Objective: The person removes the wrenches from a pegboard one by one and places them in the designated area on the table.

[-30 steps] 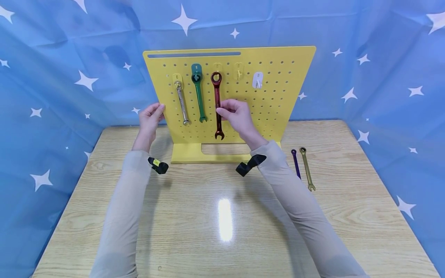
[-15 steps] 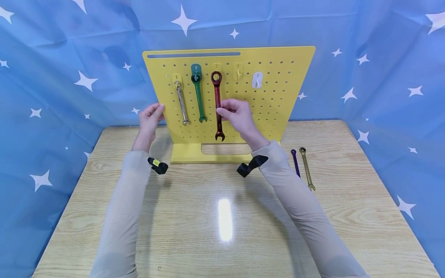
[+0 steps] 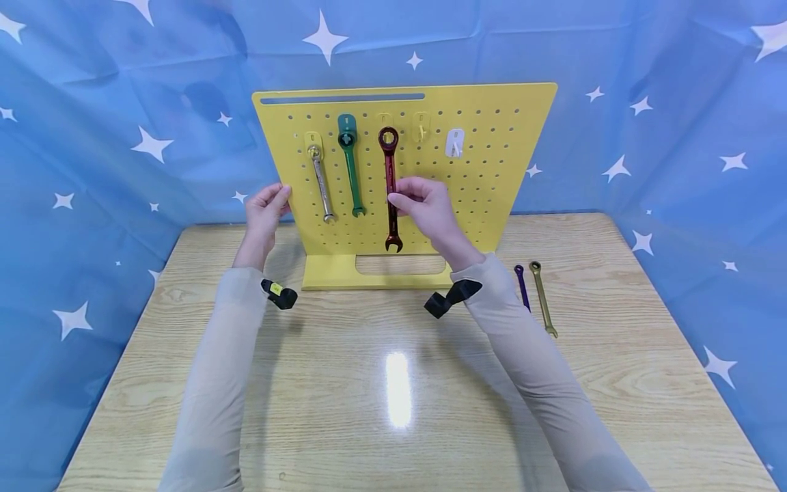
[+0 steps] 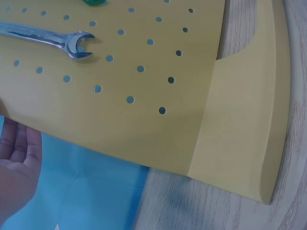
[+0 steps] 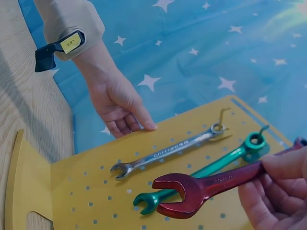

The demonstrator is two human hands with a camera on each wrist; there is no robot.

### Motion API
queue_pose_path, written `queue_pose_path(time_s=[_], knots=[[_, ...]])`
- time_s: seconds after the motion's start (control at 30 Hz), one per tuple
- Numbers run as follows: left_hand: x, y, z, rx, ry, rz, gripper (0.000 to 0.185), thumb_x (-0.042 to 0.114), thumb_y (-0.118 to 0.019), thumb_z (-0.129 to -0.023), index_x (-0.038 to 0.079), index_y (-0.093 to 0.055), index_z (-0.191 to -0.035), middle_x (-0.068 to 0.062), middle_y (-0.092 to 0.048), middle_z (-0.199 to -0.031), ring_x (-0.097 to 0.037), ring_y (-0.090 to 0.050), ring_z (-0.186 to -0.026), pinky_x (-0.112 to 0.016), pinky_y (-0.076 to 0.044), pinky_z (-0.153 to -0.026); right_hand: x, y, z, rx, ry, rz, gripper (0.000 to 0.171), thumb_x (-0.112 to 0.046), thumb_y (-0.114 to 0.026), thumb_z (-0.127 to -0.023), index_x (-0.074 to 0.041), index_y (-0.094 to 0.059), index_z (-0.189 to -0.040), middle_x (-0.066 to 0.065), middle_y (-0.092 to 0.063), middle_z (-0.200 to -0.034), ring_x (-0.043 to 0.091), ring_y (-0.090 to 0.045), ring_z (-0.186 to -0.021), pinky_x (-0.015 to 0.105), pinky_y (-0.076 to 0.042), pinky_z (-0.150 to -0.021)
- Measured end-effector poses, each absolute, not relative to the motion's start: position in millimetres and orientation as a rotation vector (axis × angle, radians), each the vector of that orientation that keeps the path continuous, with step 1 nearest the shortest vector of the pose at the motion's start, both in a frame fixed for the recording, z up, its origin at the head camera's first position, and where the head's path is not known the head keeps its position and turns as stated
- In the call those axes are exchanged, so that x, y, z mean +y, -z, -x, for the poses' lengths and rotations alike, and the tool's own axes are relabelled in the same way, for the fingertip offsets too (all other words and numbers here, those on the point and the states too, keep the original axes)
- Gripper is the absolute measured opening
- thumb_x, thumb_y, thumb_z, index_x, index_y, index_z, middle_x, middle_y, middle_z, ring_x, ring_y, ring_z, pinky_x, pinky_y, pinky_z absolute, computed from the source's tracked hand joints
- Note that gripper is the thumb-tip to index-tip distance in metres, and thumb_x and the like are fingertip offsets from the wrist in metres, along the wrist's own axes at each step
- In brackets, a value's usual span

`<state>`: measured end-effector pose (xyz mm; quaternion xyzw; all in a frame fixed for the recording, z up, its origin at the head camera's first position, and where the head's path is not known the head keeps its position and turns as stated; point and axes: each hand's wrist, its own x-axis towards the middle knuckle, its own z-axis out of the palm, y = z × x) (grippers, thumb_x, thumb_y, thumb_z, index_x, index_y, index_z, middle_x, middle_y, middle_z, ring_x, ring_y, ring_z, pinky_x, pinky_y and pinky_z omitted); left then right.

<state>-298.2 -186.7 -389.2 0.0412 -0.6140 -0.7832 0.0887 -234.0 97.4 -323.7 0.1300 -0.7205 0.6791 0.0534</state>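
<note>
My right hand (image 3: 424, 208) pinches a red combination wrench (image 3: 391, 164) by its shank, ring end up, in front of the yellow pegboard (image 3: 479, 178). In the right wrist view the wrench's open end stands off the board. My left hand (image 3: 266, 215) holds the pegboard's left edge, thumb in front and fingers behind. A silver wrench (image 3: 322, 184) and a green wrench (image 3: 353, 178) hang by their ring ends on hooks to the left. Behind the red wrench's ring is a partly hidden yellow hook (image 3: 384, 118).
Farther right on the board are another yellow hook (image 3: 421, 128) and a white hook (image 3: 455, 143). A purple wrench (image 3: 521, 283) and a gold wrench (image 3: 542, 297) lie on the wooden table (image 3: 344, 396), right of the board. A blue star-patterned cloth (image 3: 615, 68) hangs behind.
My right hand and the red wrench have shifted slightly right and down in the head view. The ring now sits a little right of the hook behind it. The left hand has stayed still.
</note>
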Motion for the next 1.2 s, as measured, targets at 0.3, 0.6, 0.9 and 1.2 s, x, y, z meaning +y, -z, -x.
queue_pose_path(time_s=[0.3,0.6,0.9,1.2], knots=[[-188,390,301,-1.801,2.347,-0.131,0.016,0.008,-0.066,-0.088,0.017,-0.069,-0.075,0.004,-0.066,-0.074,-0.008,-0.062,-0.067,-0.018,-0.053,-0.066,113,325,229,-2.197,-2.051,-0.371,0.015,0.004,-0.063,-0.087,0.015,-0.061,-0.096,-0.003,-0.064,-0.077,0.007,-0.06,-0.069,0.025,-0.056,-0.068],[-188,390,301,-1.8,2.367,-0.15,0.014,0.008,-0.067,-0.087,0.016,-0.07,-0.076,0.004,-0.066,-0.075,-0.008,-0.062,-0.068,-0.017,-0.053,-0.067,134,330,220,-2.224,-2.001,-0.342,0.016,0.003,-0.062,-0.088,0.015,-0.061,-0.098,-0.005,-0.063,-0.077,0.008,-0.06,-0.07,0.026,-0.056,-0.069],[-188,392,302,-1.782,2.352,-0.135,0.018,0.006,-0.066,-0.088,0.018,-0.07,-0.075,0.004,-0.066,-0.073,-0.008,-0.061,-0.066,-0.017,-0.053,-0.065,157,334,213,-2.21,-1.994,-0.312,0.018,0.004,-0.061,-0.088,0.017,-0.059,-0.1,-0.008,-0.064,-0.076,0.007,-0.062,-0.069,0.023,-0.056,-0.068],[-187,393,302,-1.785,2.353,-0.12,0.018,0.006,-0.066,-0.088,0.017,-0.069,-0.075,0.004,-0.066,-0.073,-0.008,-0.061,-0.066,-0.017,-0.053,-0.066,180,335,206,-2.214,-1.958,-0.249,0.016,0.003,-0.062,-0.088,0.017,-0.06,-0.097,-0.008,-0.064,-0.073,0.007,-0.061,-0.066,0.022,-0.056,-0.067]])
